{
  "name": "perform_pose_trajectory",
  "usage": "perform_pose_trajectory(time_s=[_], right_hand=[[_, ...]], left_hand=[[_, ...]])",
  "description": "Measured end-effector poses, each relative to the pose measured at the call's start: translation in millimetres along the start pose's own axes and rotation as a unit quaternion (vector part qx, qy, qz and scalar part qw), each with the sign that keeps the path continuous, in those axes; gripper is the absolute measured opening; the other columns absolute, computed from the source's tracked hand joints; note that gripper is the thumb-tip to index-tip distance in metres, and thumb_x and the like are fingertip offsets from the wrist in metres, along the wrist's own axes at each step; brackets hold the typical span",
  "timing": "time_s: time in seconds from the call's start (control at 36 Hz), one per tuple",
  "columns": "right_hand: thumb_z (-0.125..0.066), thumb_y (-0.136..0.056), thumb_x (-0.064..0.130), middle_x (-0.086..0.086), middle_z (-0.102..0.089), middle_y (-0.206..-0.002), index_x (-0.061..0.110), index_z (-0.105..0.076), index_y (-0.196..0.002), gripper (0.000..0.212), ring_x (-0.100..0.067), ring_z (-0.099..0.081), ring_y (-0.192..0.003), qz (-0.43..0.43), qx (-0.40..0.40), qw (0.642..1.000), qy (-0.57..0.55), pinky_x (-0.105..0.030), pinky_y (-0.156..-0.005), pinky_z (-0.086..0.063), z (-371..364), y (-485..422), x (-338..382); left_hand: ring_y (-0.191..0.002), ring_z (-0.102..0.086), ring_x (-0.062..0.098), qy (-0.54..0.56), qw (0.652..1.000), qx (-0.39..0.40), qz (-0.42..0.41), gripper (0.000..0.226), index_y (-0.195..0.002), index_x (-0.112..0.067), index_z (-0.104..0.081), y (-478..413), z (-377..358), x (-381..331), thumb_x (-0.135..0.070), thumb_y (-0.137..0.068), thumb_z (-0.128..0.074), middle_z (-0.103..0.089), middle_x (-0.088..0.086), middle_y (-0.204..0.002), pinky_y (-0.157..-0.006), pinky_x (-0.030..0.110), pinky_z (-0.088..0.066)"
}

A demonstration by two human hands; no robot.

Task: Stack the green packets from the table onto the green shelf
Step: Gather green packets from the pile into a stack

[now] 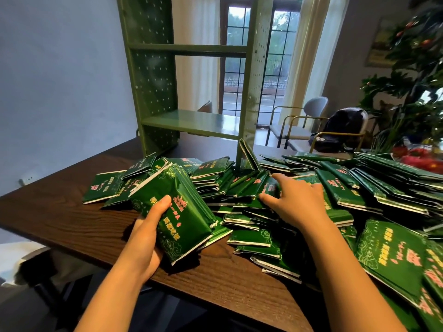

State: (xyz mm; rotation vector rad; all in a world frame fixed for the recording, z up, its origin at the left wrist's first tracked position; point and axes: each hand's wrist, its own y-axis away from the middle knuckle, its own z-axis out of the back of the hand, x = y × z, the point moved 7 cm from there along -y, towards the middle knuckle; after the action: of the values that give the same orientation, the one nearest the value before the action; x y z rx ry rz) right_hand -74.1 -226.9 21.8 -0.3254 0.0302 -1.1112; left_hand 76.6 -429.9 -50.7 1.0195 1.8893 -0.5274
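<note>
View from a head-worn camera, looking down at a person's two bare forearms reaching over a dark wooden tabletop [52, 212].

The left hand [146, 238] grips a thick bundle of green packets [182, 219]. Its thumb [163, 202] lies across the printed top face and the other fingers curl underneath. The bundle is tilted, with its far end raised above the hand and its near end low, just over the tabletop edge.

To the right of it, the right hand [299, 202] is spread palm down, fingers [282, 179] straight and apart. It rests on top of a large loose heap of green packets [359, 188] and grasps nothing. The heap lies under this hand and runs well out to its right, to the border of the view. It also fills the gap between the two hands. The packets are glossy dark green with white edges and pink and pale lettering, and they lie overlapped at many angles. A few more lie flat beyond and to the left of the left hand, among them a single flat packet [103, 188].

Beyond both hands, a green shelf [191, 122] with perforated side panels stands on the tabletop. Its lowest board sits above the level of the hands, with another board higher up. One folded packet [249, 152] leans against the shelf's front upright, just beyond the right hand's fingertips.

Farther off, past the shelf, is a tall window [239, 56] with pale curtains. Beyond the right hand are a chair [314, 109], a dark backpack [342, 125] on another seat, and a leafy plant [412, 75].
</note>
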Motion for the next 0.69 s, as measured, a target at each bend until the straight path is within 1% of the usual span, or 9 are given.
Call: perform_pose_trajectory(time_s=[0.08, 0.14, 0.19, 0.28, 0.39, 0.5, 0.58, 0.64, 0.69], right_hand=[[-0.051, -0.093, 0.046, 0.001, -0.064, -0.118, 0.026, -0.043, -0.135, 0.047, -0.022, -0.055, -0.115, 0.032, 0.007, 0.999, -0.028, -0.040, -0.099, -0.031, 1, 2, 5], [-0.057, -0.092, 0.037, 0.003, -0.066, -0.095, 0.029, -0.046, -0.135, 0.045, -0.020, -0.059, -0.096, 0.038, 0.004, 0.995, -0.094, -0.039, -0.096, -0.037, 0, 1, 3], [-0.062, -0.089, 0.027, 0.009, -0.055, -0.066, 0.029, -0.056, -0.128, 0.040, -0.013, -0.050, -0.068, 0.042, -0.008, 0.983, -0.180, -0.031, -0.077, -0.039, 0, -1, -1], [-0.062, -0.087, 0.015, 0.008, -0.047, -0.053, 0.027, -0.066, -0.114, 0.030, -0.006, -0.039, -0.050, 0.045, -0.037, 0.965, -0.257, -0.025, -0.055, -0.033, 4, -3, -6], [-0.059, -0.087, 0.008, 0.007, -0.050, -0.051, 0.025, -0.072, -0.098, 0.025, -0.005, -0.040, -0.046, 0.042, -0.077, 0.939, -0.333, -0.023, -0.052, -0.034, 14, -4, -15], [-0.057, -0.087, 0.001, 0.011, -0.043, -0.043, 0.022, -0.071, -0.083, 0.026, -0.002, -0.037, -0.042, 0.058, -0.124, 0.887, -0.440, -0.010, -0.048, -0.033, 27, -1, -19], [-0.056, -0.088, -0.001, -0.002, -0.046, -0.052, 0.020, -0.070, -0.081, 0.026, -0.002, -0.038, -0.046, 0.081, -0.140, 0.859, -0.486, -0.008, -0.050, -0.034, 32, 3, -15], [-0.057, -0.089, 0.000, -0.015, -0.058, -0.063, 0.019, -0.071, -0.083, 0.025, -0.006, -0.048, -0.054, 0.092, -0.147, 0.839, -0.515, -0.012, -0.054, -0.041, 33, 5, -13], [-0.058, -0.090, 0.001, -0.012, -0.069, -0.079, 0.020, -0.071, -0.087, 0.023, -0.015, -0.061, -0.070, 0.103, -0.149, 0.817, -0.548, -0.016, -0.065, -0.049, 33, 6, -10]], left_hand=[[-0.081, -0.073, 0.017, -0.004, 1.000, 0.004, 0.000, 0.045, -0.112, -0.016, -0.065, 0, 0, 0, -0.035, -0.071, -0.061, -0.076, 0.005, -0.093, -0.061, 0.030, -0.060], [-0.081, -0.073, 0.017, -0.004, 1.000, 0.005, 0.000, 0.045, -0.112, -0.016, -0.065, 0, 0, 0, -0.035, -0.071, -0.061, -0.076, 0.005, -0.094, -0.061, 0.030, -0.060], [-0.082, -0.073, 0.018, -0.003, 1.000, 0.006, 0.002, 0.046, -0.112, -0.015, -0.065, 0, 0, 0, -0.035, -0.071, -0.061, -0.076, 0.006, -0.096, -0.060, 0.030, -0.060], [-0.084, -0.073, 0.018, -0.002, 1.000, 0.010, 0.006, 0.048, -0.115, -0.015, -0.065, 1, -1, 1, -0.035, -0.071, -0.061, -0.075, 0.007, -0.099, -0.061, 0.029, -0.060], [-0.083, -0.073, 0.017, -0.003, 1.000, 0.018, 0.008, 0.045, -0.111, -0.016, -0.066, -1, -1, 0, -0.035, -0.071, -0.061, -0.076, 0.006, -0.097, -0.061, 0.030, -0.061], [-0.087, -0.073, 0.019, 0.001, 0.999, 0.031, 0.021, 0.042, -0.107, -0.017, -0.069, -2, -3, 0, -0.038, -0.071, -0.060, -0.076, 0.006, -0.100, -0.067, 0.033, -0.061], [-0.081, -0.074, 0.018, 0.013, 0.999, 0.036, 0.029, 0.040, -0.104, -0.016, -0.069, -2, -3, 0, -0.037, -0.072, -0.060, -0.076, 0.006, -0.095, -0.061, 0.031, -0.061], [-0.079, -0.074, 0.018, 0.017, 0.999, 0.040, 0.033, 0.039, -0.104, -0.016, -0.069, -2, -4, 0, -0.037, -0.073, -0.059, -0.076, 0.007, -0.096, -0.060, 0.031, -0.061], [-0.080, -0.074, 0.018, 0.012, 0.999, 0.040, 0.035, 0.038, -0.104, -0.015, -0.070, -3, -4, 0, -0.036, -0.073, -0.060, -0.076, 0.007, -0.096, -0.060, 0.030, -0.060]])
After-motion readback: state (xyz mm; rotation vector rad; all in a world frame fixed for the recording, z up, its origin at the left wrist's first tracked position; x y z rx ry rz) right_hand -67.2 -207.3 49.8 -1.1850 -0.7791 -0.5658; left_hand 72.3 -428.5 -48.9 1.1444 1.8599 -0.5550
